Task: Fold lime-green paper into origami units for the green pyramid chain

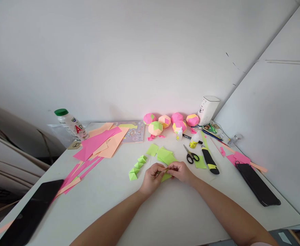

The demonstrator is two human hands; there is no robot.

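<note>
My left hand (152,177) and my right hand (181,171) meet at the middle of the white table (109,198), both pinching one small green paper piece (166,176) between their fingertips. Just beyond them lies a pile of green paper squares (165,154). To the left of my hands sits a row of folded green paper units (137,167).
Several pink, orange and green paper balls (170,123) line the back. Scissors (190,155), a utility knife (210,162), glue bottles (194,140) and a phone (257,184) lie at right. Pink and orange sheets (101,141), a bottle (71,124) and a dark tablet (29,215) are at left.
</note>
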